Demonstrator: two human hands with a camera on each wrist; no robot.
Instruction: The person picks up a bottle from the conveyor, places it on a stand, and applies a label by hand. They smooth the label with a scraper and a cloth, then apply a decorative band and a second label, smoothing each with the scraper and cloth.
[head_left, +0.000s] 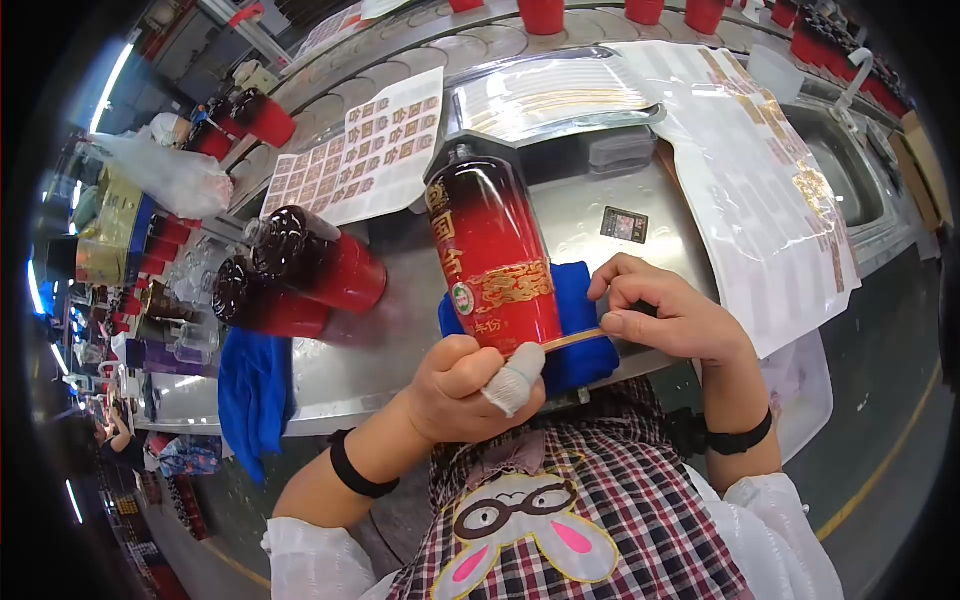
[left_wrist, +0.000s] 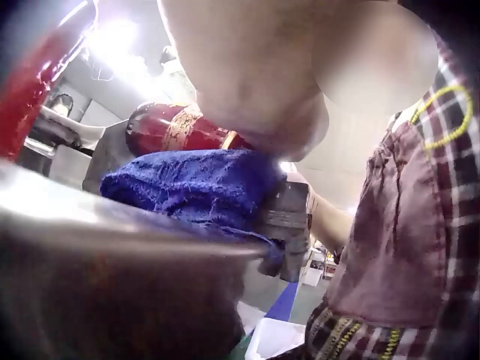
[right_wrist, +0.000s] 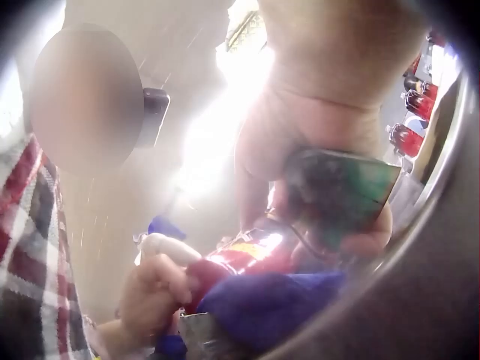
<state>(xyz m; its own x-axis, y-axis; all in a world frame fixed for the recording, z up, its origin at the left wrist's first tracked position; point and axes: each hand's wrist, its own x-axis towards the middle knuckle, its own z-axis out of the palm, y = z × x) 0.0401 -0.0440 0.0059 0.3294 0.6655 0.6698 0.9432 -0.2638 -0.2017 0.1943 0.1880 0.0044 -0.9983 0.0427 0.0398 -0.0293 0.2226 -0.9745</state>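
A glossy bottle (head_left: 495, 250), black at the neck fading to red with gold lettering, lies on its side on a folded blue cloth (head_left: 590, 365), neck pointing away. My left hand (head_left: 460, 385) grips it at the base, its white-wrapped thumb (head_left: 517, 380) at the lower edge. From there a thin gold strip (head_left: 575, 340) runs out to the right, ending at my right thumb. The right hand (head_left: 665, 315) has bent fingers around a flat dark-green piece (right_wrist: 345, 195), blurred in the right wrist view. In the left wrist view, the bottle (left_wrist: 161, 127) shows behind the cloth.
Two more red-black bottles (head_left: 335, 265) lie at the left, above a hanging blue cloth (head_left: 255, 390). Sticker sheets (head_left: 365, 150), a tray of white strips (head_left: 550, 95) and a long backing sheet (head_left: 740, 190) surround the work. A small dark card (head_left: 624, 224) lies beyond the right hand.
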